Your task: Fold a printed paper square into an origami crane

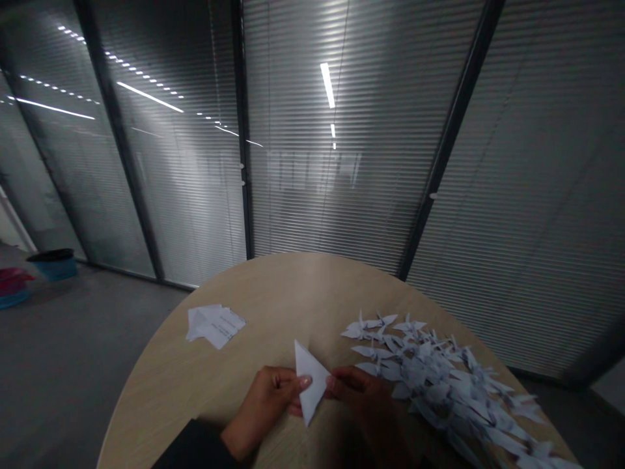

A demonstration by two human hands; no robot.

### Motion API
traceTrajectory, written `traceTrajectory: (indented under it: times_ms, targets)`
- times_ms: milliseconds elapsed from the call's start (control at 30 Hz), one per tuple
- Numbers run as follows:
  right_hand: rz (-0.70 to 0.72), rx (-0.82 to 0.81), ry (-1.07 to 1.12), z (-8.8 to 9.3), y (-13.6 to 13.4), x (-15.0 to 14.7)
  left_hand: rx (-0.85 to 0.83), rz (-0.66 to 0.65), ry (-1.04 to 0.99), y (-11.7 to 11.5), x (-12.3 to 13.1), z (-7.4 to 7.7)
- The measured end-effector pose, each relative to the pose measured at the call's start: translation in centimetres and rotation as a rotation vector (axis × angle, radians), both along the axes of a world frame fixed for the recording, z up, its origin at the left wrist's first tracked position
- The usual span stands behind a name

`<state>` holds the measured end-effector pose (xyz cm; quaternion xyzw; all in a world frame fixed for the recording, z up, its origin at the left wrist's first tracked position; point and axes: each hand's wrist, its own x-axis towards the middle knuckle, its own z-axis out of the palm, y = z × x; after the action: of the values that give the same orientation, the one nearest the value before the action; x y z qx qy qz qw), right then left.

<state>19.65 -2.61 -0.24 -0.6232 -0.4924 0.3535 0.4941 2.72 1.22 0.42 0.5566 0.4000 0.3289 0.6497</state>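
Between my two hands is a white sheet of paper folded into a triangle (312, 374), its long edge towards the left and one corner pointing right. My left hand (268, 397) pinches it near the long edge, thumb on top and fingers underneath. With thumb and finger, my right hand (359, 391) grips the right corner. Many folded white paper cranes (430, 365) lie in a spread-out heap to the right, close to my right hand. Farther off to the left rests a small stack of white paper sheets (217, 324), with printed text showing on one.
All the paper is on a round wooden table (303, 280). Beyond its far edge stands a glass partition with blinds (332, 215) and dark frames. On the floor at far left are a blue bin with a black liner (55, 266) and a red-and-blue one (13, 288).
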Motion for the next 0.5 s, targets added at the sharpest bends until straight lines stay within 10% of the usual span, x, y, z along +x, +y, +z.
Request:
traceTrajectory:
  times_ms: [500]
  targets:
    - [0.029, 0.002, 0.145, 0.14, -0.11, 0.03, 0.030, -0.135, 0.004, -0.39, -0.13, -0.15]
